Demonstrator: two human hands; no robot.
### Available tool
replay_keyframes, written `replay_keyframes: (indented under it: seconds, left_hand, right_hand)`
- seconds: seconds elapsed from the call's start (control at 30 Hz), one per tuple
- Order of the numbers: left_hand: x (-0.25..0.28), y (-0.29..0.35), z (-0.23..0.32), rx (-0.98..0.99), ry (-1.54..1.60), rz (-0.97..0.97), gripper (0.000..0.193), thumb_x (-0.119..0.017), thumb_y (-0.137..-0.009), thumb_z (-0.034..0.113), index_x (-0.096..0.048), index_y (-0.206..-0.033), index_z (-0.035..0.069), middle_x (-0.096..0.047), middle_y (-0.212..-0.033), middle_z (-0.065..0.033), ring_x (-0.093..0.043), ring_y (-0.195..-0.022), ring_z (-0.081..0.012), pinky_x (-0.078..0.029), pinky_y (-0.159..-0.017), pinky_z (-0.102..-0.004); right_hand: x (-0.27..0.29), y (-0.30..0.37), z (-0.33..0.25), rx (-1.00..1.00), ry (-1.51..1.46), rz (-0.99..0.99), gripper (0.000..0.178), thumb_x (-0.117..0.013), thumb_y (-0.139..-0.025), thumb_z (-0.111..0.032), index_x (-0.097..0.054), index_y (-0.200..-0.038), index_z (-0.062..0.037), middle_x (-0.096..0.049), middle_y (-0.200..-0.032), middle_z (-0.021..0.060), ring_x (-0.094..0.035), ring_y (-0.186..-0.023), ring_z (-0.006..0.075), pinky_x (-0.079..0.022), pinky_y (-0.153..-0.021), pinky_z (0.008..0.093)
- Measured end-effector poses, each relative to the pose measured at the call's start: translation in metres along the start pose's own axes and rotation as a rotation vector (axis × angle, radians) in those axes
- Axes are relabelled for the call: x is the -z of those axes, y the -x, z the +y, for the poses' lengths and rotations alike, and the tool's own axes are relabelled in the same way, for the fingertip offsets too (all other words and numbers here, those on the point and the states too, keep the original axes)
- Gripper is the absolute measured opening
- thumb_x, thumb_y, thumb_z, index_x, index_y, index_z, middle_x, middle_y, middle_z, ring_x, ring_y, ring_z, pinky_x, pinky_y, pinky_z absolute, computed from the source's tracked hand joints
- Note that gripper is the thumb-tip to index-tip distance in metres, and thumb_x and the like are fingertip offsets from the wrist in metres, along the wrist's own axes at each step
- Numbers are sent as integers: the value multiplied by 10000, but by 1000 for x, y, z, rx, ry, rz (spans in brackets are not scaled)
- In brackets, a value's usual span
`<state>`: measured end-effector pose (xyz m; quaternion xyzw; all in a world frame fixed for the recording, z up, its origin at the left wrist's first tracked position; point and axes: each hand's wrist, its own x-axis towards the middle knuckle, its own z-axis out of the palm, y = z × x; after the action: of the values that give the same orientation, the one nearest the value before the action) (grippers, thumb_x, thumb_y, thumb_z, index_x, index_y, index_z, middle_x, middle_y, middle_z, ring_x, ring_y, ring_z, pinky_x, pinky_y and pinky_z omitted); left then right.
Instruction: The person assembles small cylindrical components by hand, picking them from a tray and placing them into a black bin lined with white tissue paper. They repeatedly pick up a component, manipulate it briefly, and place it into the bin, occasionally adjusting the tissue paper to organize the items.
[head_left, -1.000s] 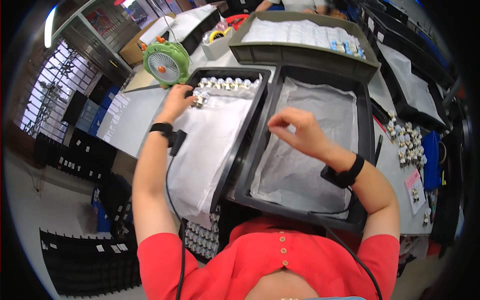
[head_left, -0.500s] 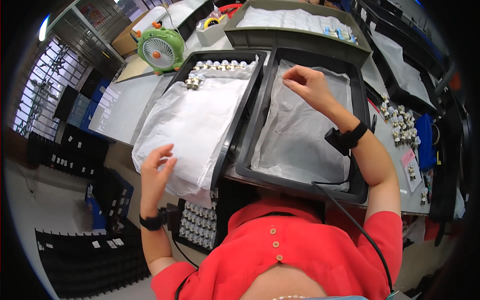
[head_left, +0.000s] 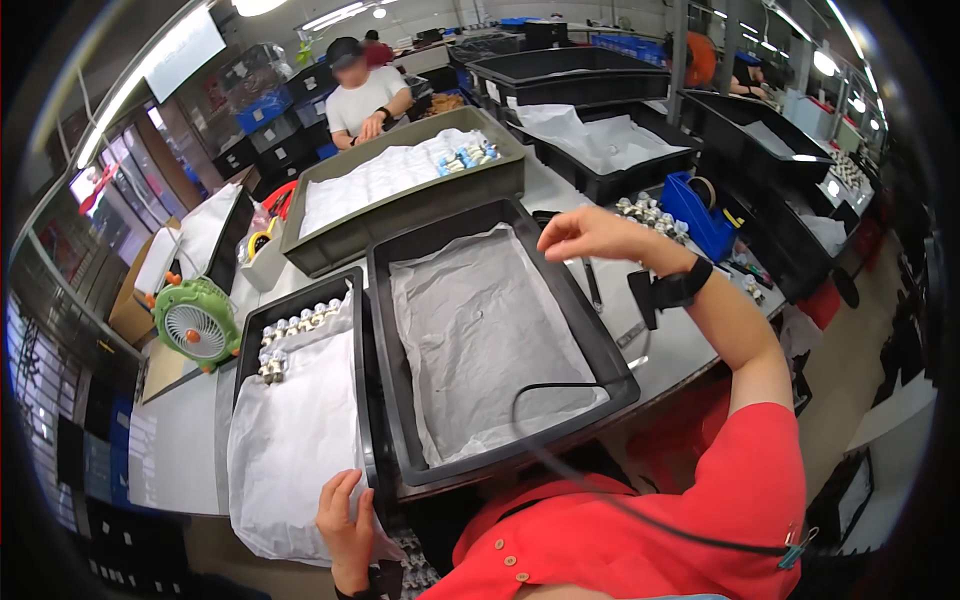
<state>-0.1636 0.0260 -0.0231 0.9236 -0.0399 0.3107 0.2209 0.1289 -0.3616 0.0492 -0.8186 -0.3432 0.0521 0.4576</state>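
My left hand is at the near end of the left black tray, fingers parted, beside the white paper sheet that drapes over its front. Nothing shows in that hand. At the far end of this tray stands a row of small white-and-gold figurines, with a few more just in front. My right hand hovers by the right rim of the second black tray, fingers loosely bent and nothing visible in them. Only thin crumpled paper lines that tray. Each wrist wears a black band.
A green fan stands left. Behind the trays sits an olive crate with white paper and blue-white figurines. Figurines cluster at right near a blue bin. Black trays stand beyond. A co-worker is across the table. A cable crosses my front.
My view has swung right and up, bringing the co-worker and far trays into sight. My right hand has moved from over the second tray toward its right rim; my left stays by the paper.
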Motion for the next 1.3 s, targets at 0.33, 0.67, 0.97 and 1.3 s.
replay_keyframes:
  seconds: [0.33,0.67,0.97,1.3]
  left_hand:
    - [-4,0,-3,13,37,19,264,-669,-769,53,-620,-1025,8,-622,-989,-166,-600,-904,-332,-483,-778,-369]
    - [-3,-1,-2,44,77,37,261,-674,-779,120,-635,-1021,30,-637,-973,-142,-621,-863,-303,-497,-740,-356]
    - [1,-2,2,250,120,-173,384,-660,-816,230,-583,-1160,77,-658,-878,-136,-646,-793,-291,-500,-684,-347]
    - [0,1,3,252,109,-148,420,-666,-798,229,-580,-1168,49,-660,-916,-157,-645,-806,-269,-489,-712,-342]
  right_hand:
    - [-3,68,26,-443,-195,34,411,-631,-861,-286,-520,-1189,-67,-571,-952,-2,-556,-863,81,-472,-738,234]
    - [-84,113,47,-481,-524,132,297,-647,-834,-235,-537,-1042,-54,-579,-932,3,-547,-832,66,-451,-728,212]
    - [-105,84,49,-450,-825,272,299,-595,-805,-206,-563,-1038,-23,-616,-870,28,-605,-701,105,-503,-636,235]
    - [-102,77,17,-287,-975,304,283,-610,-797,-210,-563,-1009,-30,-599,-832,21,-587,-678,90,-479,-616,209]
